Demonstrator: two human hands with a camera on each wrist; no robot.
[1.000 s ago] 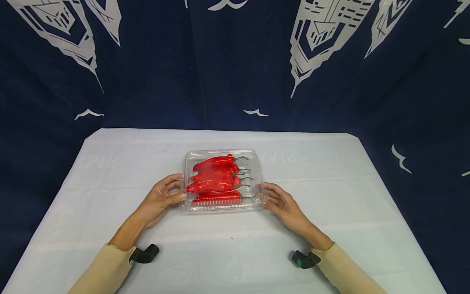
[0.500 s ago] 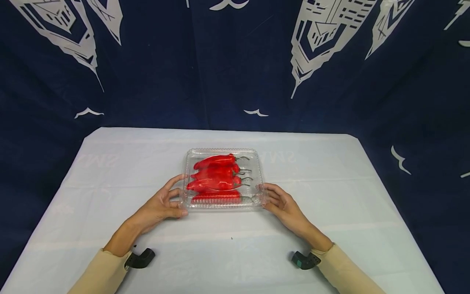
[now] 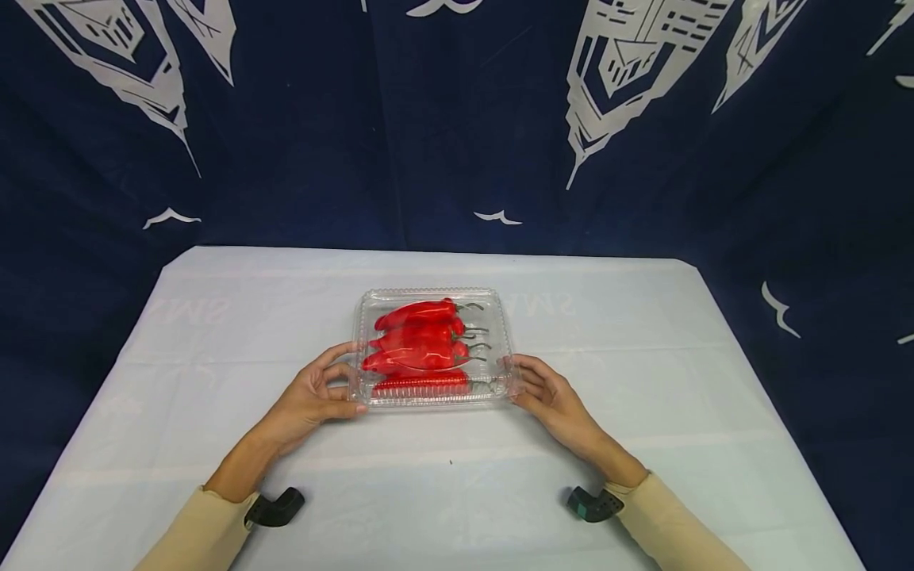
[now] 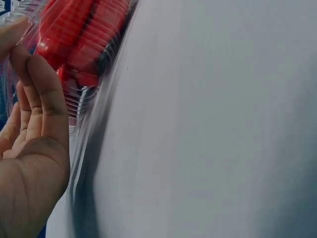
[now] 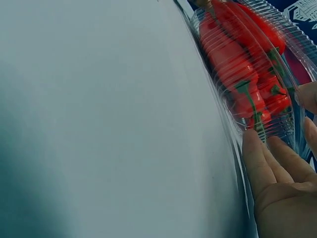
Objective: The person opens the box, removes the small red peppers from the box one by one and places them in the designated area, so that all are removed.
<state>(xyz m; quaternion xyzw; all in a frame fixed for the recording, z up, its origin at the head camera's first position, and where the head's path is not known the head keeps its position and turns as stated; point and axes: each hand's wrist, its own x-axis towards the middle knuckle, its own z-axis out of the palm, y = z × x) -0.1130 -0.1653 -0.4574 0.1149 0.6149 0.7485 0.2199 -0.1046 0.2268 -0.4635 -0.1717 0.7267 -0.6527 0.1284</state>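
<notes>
A clear plastic clamshell box (image 3: 428, 299) with ridged sides sits mid-table, its transparent top over several red peppers (image 3: 417, 357) with green stems. At the box's left end, my left hand (image 3: 303, 400) rests its fingertips against the wall, the thumb near the front corner. Extended fingers (image 4: 52, 91) lie along that end in the left wrist view. My right hand (image 3: 557, 404) touches the opposite end, its fingers (image 5: 255, 153) mostly straight against the ridged wall in the right wrist view. Some fingertips are hidden behind the plastic edges.
The table has a white cover (image 3: 607, 500). Behind it hangs a dark blue cloth (image 3: 307, 143) with white printed shapes. A black wrist device (image 3: 274, 507) is on the left sleeve, another device (image 3: 594, 504) on the right.
Over the last second, the left thumb has slid towards the box's front corner and the left fingers have spread. The right hand and the box stay nearly still.
</notes>
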